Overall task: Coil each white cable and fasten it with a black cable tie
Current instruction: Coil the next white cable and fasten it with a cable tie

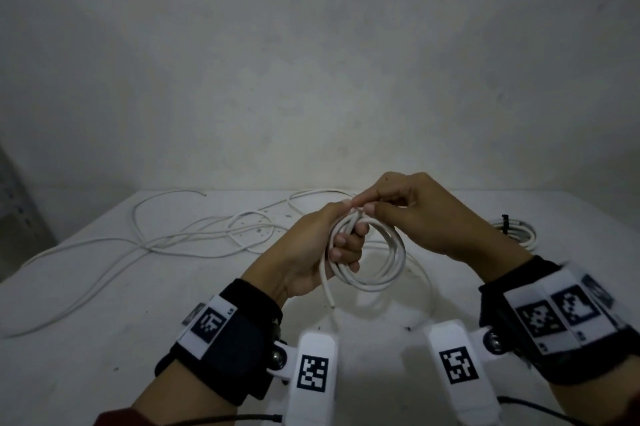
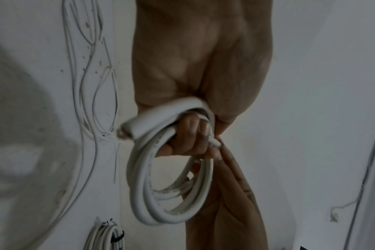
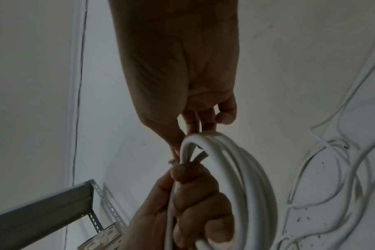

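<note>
A white table (image 1: 104,339) fills the lower half of the head view, its top marked with small dark specks near the middle. Loose white cables (image 1: 194,235) sprawl across its left and centre, one long strand trailing off toward the lower left edge. At the right of the frame lies a coiled white cable (image 1: 519,233) bound with a black cable tie (image 1: 505,223).

Black wristbands (image 1: 239,339), white coded tags (image 1: 313,375)
</note>
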